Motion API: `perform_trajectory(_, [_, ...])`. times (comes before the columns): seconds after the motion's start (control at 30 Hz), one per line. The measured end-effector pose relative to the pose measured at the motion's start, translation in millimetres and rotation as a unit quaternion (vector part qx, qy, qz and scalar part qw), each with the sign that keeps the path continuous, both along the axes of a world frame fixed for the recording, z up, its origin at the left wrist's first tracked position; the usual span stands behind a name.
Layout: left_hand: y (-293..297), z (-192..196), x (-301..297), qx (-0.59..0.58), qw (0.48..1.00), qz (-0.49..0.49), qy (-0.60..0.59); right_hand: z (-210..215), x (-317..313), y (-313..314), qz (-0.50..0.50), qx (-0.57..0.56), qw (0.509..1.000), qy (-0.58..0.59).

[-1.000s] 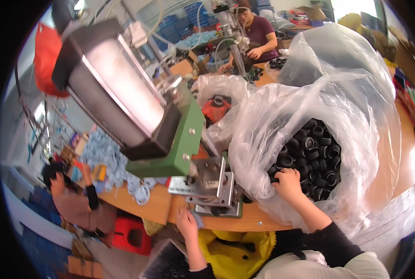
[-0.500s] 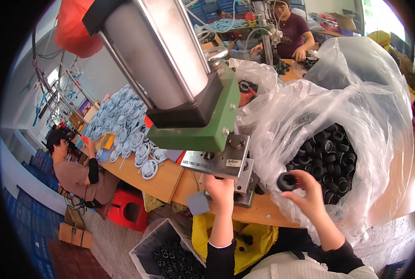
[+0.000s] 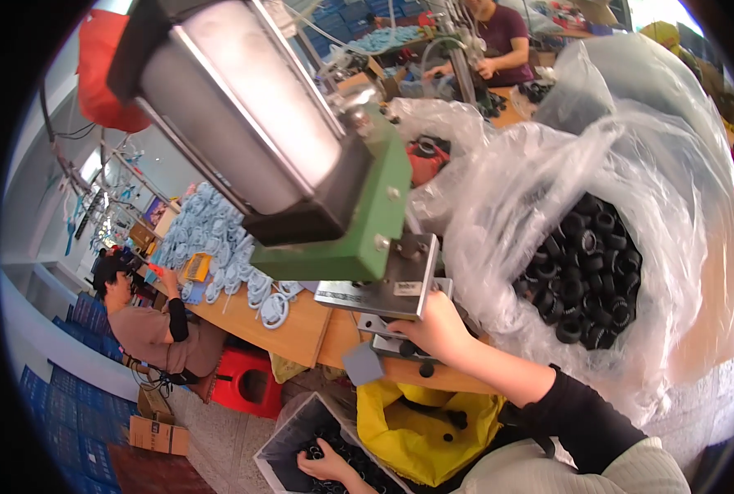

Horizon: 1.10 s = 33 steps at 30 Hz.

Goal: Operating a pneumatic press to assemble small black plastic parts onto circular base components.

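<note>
My right hand [image 3: 437, 329] reaches in between the upper steel plate [image 3: 371, 298] and the lower steel block [image 3: 375, 325] of a green press [image 3: 330, 251]. Its thumb points left along the block; the other fingers are mostly hidden, and whatever they hold cannot be made out. Down at the lower left, my left hand [image 3: 327, 465] is in a grey crate [image 3: 279, 449] of black rings [image 3: 358, 469], its thumb and fingers apart. A small black round piece [image 3: 426, 369] shows at the table's front edge, just below the block.
Right of the press, a large clear plastic bag [image 3: 498, 222] holds many black ring-shaped parts [image 3: 585, 272]. A yellow bag [image 3: 383, 420] hangs below the table edge. Pale blue coiled cords [image 3: 210, 239] are heaped to the left. Two co-workers sit beyond, near a red stool [image 3: 239, 383].
My left hand has moved from under the press plate down into the crate. My right hand has carried a black ring from beside the plastic bag left to the press. The view has shifted.
</note>
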<state>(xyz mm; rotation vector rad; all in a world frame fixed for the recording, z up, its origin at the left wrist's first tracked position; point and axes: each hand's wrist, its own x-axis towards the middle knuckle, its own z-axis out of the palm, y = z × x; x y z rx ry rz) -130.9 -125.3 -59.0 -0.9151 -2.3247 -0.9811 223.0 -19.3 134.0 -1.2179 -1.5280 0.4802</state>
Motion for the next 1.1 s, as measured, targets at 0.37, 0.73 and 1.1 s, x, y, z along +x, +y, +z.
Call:
perform_trajectory(0.37, [144, 61, 121, -0.081, 0.841, -0.535, -0.016, -43, 121, -86, -0.235, -0.027, 0.962, -0.138])
perform_trajectory(0.73, [139, 56, 128, -0.080, 0.844, -0.530, 0.001, -69, 161, -109, -0.274, -0.199, 0.863, -0.374])
perform_trajectory(1.1, [139, 162, 226, 0.108, 0.717, -0.641, -0.252, -7, 135, -117, -0.260, -0.009, 0.962, -0.082])
